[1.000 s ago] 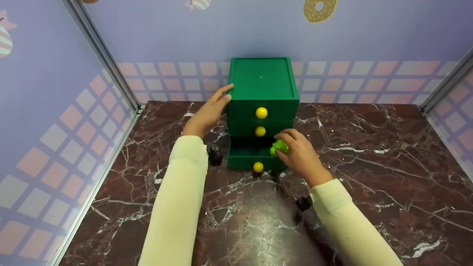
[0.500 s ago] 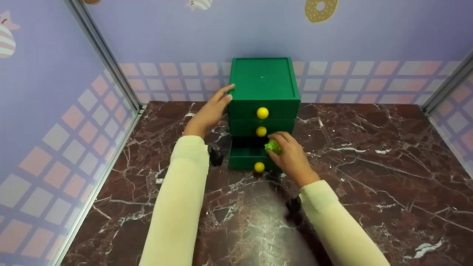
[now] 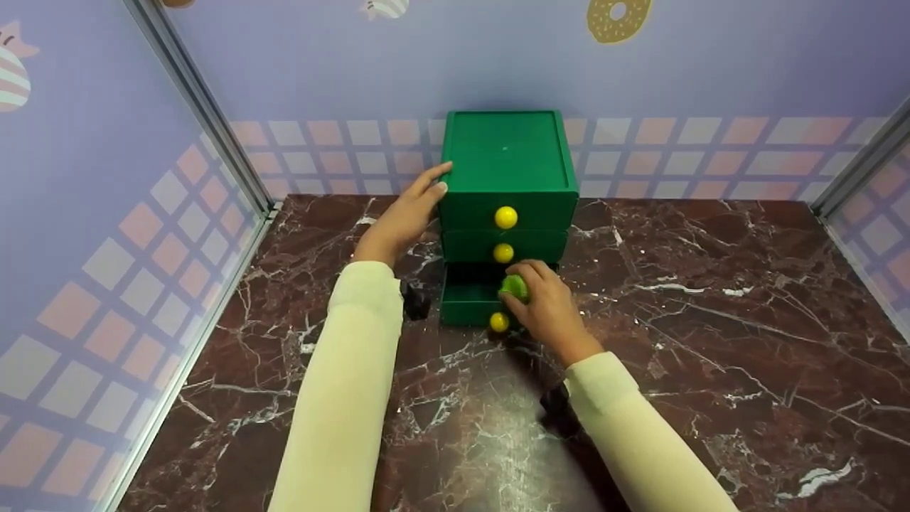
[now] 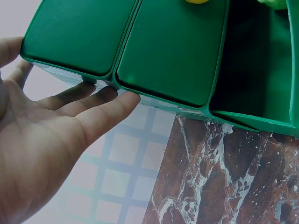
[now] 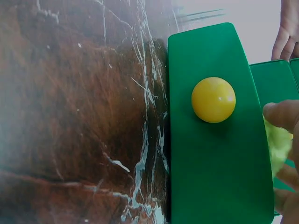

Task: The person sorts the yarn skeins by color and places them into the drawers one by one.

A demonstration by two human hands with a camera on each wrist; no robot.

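Note:
A green three-drawer cabinet (image 3: 505, 153) with yellow ball knobs stands against the back wall. Its bottom drawer (image 3: 463, 313) is pulled out. My left hand (image 3: 398, 222) rests on the cabinet's left side, fingers fairly straight along the edge, as the left wrist view also shows. Over the right part of the open drawer, my right hand (image 3: 549, 306) grips a bright green leafy toy vegetable (image 3: 513, 286) between thumb and fingers. In the right wrist view the toy vegetable (image 5: 277, 144) appears just behind the drawer's front panel (image 5: 215, 172), partly covered by the fingers.
The cabinet stands on a dark red marbled tabletop (image 3: 711, 370). A purple patterned back wall (image 3: 341, 71) rises right behind it, and a side wall (image 3: 92, 178) with a metal corner strip closes off the left. The upper two drawers are closed, their knobs (image 3: 505, 217) facing forward.
My right hand has moved left and slightly down over the open bottom drawer, carrying the toy vegetable, which has turned in the fingers. My left hand stays on the cabinet's side.

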